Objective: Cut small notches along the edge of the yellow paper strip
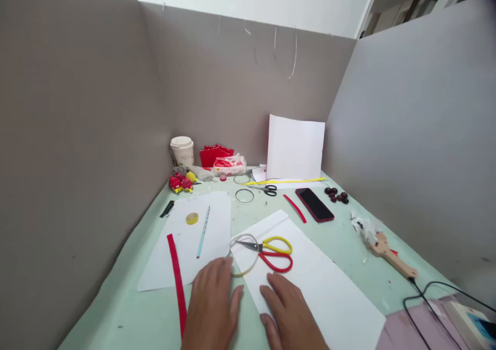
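No writing is legible on any item. Your left hand (pixel 213 306) lies flat, fingers spread, holding nothing, on the counter (pixel 124 314) beside a wire ring (pixel 244 254). Your right hand (pixel 289 311) presses flat, grip apart, on the white paper sheet (pixel 329 288). Yellow-and-red scissors (pixel 273 252) rest on that sheet, just beyond your fingertips.

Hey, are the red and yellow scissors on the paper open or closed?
Closed: the scissors lie flat, blades together in one point, handles side by side.
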{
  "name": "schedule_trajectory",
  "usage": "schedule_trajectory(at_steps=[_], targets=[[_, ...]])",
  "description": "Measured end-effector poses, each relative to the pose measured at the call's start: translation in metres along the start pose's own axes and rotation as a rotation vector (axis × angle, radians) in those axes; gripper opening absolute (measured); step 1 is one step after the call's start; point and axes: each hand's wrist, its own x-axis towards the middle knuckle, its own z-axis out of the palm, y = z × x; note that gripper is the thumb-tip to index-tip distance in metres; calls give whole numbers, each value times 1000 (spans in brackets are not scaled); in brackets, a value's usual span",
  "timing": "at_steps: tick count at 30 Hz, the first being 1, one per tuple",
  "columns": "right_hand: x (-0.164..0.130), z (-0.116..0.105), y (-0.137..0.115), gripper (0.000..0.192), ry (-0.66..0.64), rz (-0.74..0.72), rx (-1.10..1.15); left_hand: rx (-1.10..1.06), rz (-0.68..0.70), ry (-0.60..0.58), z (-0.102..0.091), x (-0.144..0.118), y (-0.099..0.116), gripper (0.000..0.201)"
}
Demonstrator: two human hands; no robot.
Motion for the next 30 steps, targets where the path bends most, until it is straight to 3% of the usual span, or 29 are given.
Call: schedule_trajectory(at_steps=[5, 15, 20, 26, 30], targets=[[2, -1, -4, 36, -19, 30, 5, -132, 82, -75, -1, 16, 12, 14], [5, 5, 5, 32, -17, -50, -76, -523, 196, 38, -20, 19, 12, 19], [2, 12, 11, 41, -112, -45, -56, -656, 196, 57, -20, 11, 23, 22], [5, 5, 4, 38, -18, -23, 36, -733, 202, 20, -8, -4, 32, 14], [8, -5, -2, 44, -47, 37, 104, -779, 97, -85, -14, -7, 34, 15]])
